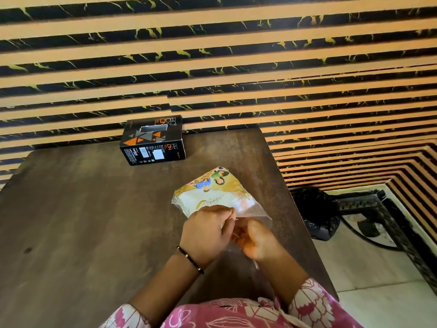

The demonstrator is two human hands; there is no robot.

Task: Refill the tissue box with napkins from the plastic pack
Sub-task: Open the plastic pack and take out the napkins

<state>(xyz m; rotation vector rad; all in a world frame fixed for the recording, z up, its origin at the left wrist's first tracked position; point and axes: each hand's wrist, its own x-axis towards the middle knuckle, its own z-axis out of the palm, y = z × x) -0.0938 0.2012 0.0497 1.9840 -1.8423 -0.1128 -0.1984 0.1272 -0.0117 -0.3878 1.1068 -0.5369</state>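
A clear plastic pack of white napkins [214, 191], printed with a yellow picture, lies on the dark wooden table [82, 221] right of centre. My left hand [205, 230] pinches the pack's near open end from the left. My right hand [255, 240] grips the same loose plastic from the right, fingers curled inside the film. A black tissue box [152, 140] with orange and grey triangles and a slot on top stands at the table's far edge against the wall, well apart from both hands.
A wall of orange and black marbled stripes [212, 55] rises right behind the table. To the right the table ends, and a black bin bag [316, 214] and a dark metal frame [378, 209] stand on the pale floor below.
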